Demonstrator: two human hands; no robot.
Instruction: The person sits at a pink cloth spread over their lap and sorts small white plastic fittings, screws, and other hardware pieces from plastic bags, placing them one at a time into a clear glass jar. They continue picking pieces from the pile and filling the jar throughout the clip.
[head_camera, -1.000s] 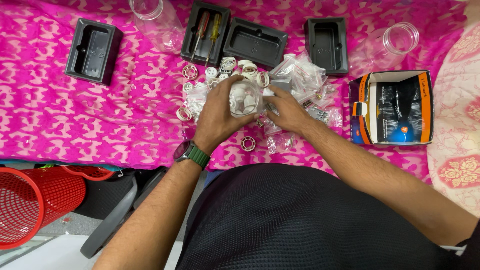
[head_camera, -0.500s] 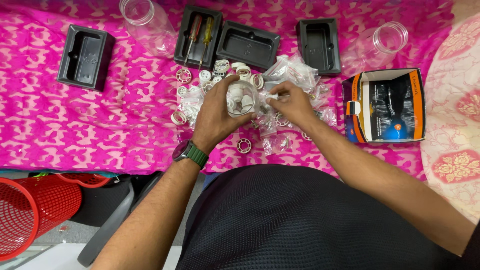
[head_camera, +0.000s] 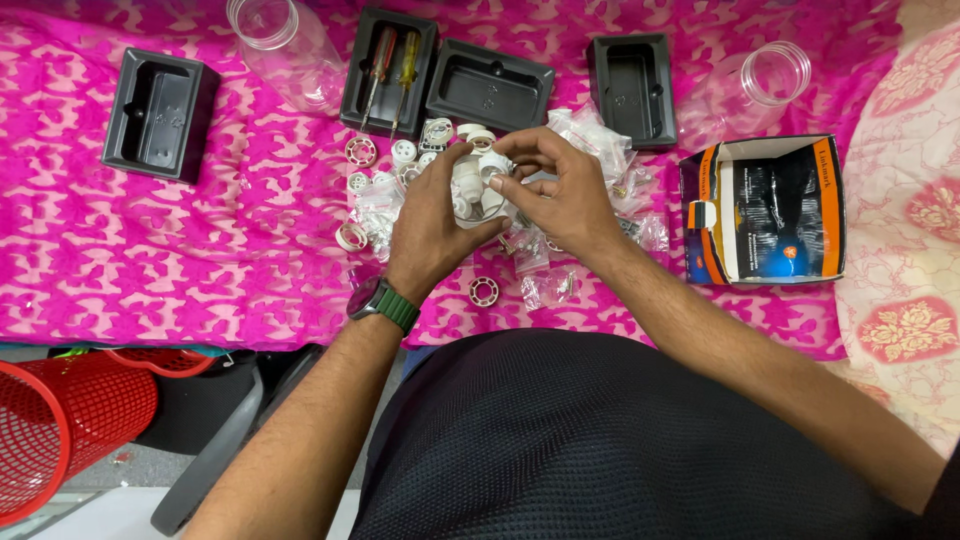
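Holding a small white plastic fitting (head_camera: 470, 185) over the pink patterned cloth (head_camera: 200, 260), the left hand (head_camera: 432, 225) wraps it from the side with fingers curled shut around its body, while the right hand (head_camera: 560, 195) pinches a smaller white piece at the fitting's top edge between thumb and forefinger, fingertips closed on it. The fitting sits just above a scatter of loose white rings and caps (head_camera: 395, 165) and small clear bags of parts (head_camera: 600, 135), so anything that slips would fall among look-alikes; keeping the work low over the cloth and close to the body seems wise. A steady left grip that leaves the top opening free would likely let the right fingertips line the small piece up squarely before pressing or turning, and a tilted start could jam it. Two screwdrivers (head_camera: 390, 70) lie in a black tray (head_camera: 360, 110) just beyond the heap, within easy reach, beside three more black trays. A white ring (head_camera: 483, 291) rests alone on the cloth near the left wrist, which wears a green-strapped watch (head_camera: 382, 303). An open orange and black box (head_camera: 765, 210) stands to the right, well apart from the hands, and two clear jars (head_camera: 770, 75) lie at the far edge.
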